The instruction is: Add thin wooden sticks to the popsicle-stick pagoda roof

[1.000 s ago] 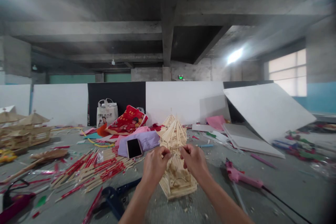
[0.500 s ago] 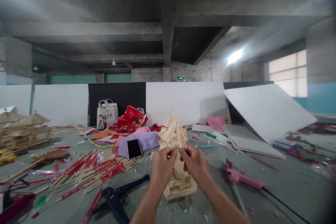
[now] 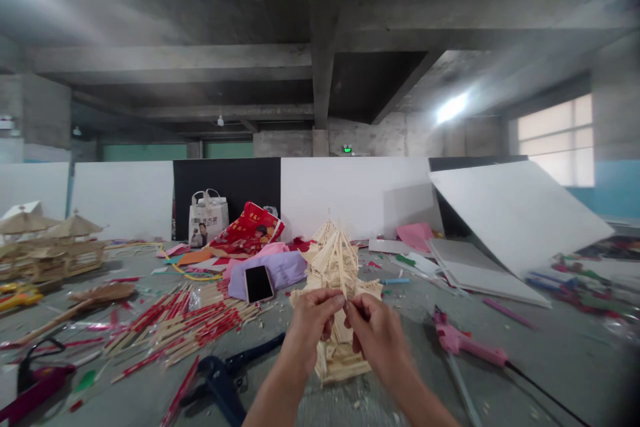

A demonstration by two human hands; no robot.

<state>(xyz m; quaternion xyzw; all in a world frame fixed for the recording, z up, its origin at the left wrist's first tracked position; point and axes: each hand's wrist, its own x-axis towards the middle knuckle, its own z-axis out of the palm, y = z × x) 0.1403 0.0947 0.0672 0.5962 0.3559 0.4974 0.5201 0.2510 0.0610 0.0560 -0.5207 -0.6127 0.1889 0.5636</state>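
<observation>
A small tower built of pale wooden sticks point(image 3: 339, 260), with a pointed roof, stands on the grey floor in front of me. My left hand point(image 3: 311, 323) and my right hand point(image 3: 376, 333) are in front of its middle storey, fingertips pinched together and touching each other. What they pinch is too small to make out; it may be a thin stick. The tower's lower part is partly hidden behind both hands.
Red-and-pale sticks point(image 3: 175, 327) lie scattered at left, with a black phone point(image 3: 259, 283) on purple paper. Blue-handled cutters point(image 3: 220, 377) lie near left, a pink glue gun point(image 3: 457, 340) with cable at right. White boards point(image 3: 515, 213) lean at back right; other stick models point(image 3: 50, 250) stand far left.
Both hands came closer together and a little lower and nearer to me, fingertips now meeting in front of the tower. The view shifted slightly.
</observation>
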